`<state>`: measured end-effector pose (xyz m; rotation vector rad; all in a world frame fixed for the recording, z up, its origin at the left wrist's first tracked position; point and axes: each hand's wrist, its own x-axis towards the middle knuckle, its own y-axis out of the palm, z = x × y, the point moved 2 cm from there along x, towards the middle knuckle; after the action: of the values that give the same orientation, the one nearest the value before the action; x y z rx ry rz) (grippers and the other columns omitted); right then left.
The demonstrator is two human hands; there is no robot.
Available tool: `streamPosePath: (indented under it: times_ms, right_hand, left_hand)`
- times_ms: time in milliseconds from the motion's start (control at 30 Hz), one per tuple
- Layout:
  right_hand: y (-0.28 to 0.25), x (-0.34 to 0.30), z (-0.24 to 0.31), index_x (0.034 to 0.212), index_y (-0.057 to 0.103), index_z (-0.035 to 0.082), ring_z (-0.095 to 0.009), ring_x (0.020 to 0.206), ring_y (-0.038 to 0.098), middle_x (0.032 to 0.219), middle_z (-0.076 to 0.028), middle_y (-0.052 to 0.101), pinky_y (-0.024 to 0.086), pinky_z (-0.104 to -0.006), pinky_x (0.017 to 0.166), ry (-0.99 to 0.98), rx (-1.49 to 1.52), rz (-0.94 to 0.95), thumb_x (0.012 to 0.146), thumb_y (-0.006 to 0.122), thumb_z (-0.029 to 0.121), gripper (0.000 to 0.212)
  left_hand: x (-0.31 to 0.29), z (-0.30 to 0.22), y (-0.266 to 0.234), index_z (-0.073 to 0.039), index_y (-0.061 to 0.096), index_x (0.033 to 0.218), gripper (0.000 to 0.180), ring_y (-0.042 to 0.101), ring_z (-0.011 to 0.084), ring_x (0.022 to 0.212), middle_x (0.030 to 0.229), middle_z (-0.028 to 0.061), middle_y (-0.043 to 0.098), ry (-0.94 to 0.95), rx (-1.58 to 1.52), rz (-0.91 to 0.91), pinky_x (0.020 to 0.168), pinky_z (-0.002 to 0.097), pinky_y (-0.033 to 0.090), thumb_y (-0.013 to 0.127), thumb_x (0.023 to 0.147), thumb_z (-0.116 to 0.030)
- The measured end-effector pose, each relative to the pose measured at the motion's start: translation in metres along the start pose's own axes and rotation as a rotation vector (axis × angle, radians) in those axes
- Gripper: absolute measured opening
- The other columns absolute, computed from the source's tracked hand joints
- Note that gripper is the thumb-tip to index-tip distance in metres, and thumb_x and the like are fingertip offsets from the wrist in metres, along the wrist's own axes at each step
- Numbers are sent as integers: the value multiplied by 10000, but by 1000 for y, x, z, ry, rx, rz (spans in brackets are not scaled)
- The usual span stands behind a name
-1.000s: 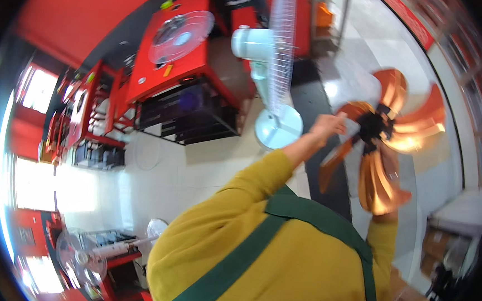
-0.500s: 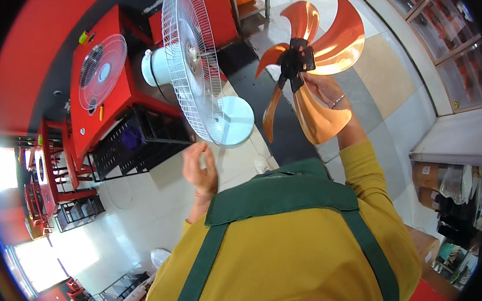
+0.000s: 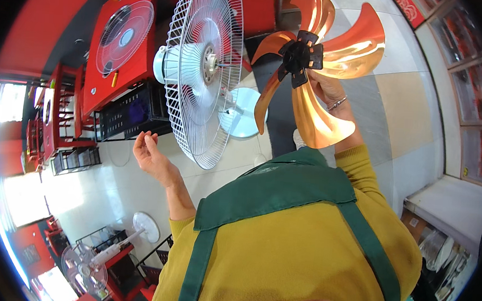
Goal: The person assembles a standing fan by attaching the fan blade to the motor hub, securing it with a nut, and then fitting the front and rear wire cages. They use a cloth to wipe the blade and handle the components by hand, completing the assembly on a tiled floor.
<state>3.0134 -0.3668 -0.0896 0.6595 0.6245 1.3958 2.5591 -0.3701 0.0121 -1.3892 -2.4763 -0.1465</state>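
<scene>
Tiled floor (image 3: pixel 399 103), copper propeller (image 3: pixel 299 56) over right fingers (image 3: pixel 320 84)

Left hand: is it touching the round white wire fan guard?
Apart. The head view shows a gap of pale floor between the left hand and the round white wire fan guard.

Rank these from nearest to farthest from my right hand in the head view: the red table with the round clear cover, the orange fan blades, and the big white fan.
1. Orange fan blades: held in your right hand.
2. Big white fan: left of that hand, not touching it.
3. Red table: farther left, beyond the fan.
</scene>
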Motion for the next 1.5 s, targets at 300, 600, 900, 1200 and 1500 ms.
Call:
streamPosePath:
  times_ms: [300, 600, 900, 1200, 1500]
  right_hand:
    - [46, 17, -31, 1240, 612, 6, -182, 1070, 673, 1177, -99, 685, 545, -317, 976, 89, -98, 13, 901, 720, -9, 356]
    - [86, 31, -58, 1334, 536, 27, -171, 1100, 650, 1235, -72, 647, 542, -318, 972, 103, -137, 88, 901, 722, -9, 473]
    - [92, 49, -66, 1359, 488, 43, -171, 1084, 656, 1224, -66, 642, 547, -316, 953, 91, -176, 84, 883, 714, -40, 534]
    - [75, 45, -70, 1286, 575, 41, -179, 1097, 656, 1225, -58, 652, 553, -321, 951, 169, -142, 35, 879, 731, -41, 444]
    - [82, 50, -63, 1295, 589, 52, -177, 1128, 638, 1234, -46, 649, 510, -344, 1035, 103, -152, 80, 849, 754, -57, 487]
  left_hand:
    - [34, -9, 29, 39, 613, 1214, 245, 640, 168, 1042, 1161, 107, 662, -30, 48, 62, 932, 288, 519, 589, 1019, -108]
    - [68, 5, 54, 30, 604, 1270, 322, 626, 157, 1091, 1224, 95, 646, -71, 89, 210, 946, 282, 501, 621, 1011, -161]
    - [106, 23, 94, 37, 554, 1375, 454, 588, 189, 1212, 1327, 126, 619, -113, -94, 296, 1028, 310, 459, 618, 1022, -242]
    - [105, 13, 100, 43, 582, 1347, 440, 597, 205, 1208, 1310, 141, 640, -60, -46, 341, 1042, 309, 448, 628, 1011, -239]
    - [34, 3, 38, 43, 594, 1255, 288, 623, 197, 1127, 1202, 125, 657, -13, 46, 140, 988, 315, 490, 566, 1032, -138]
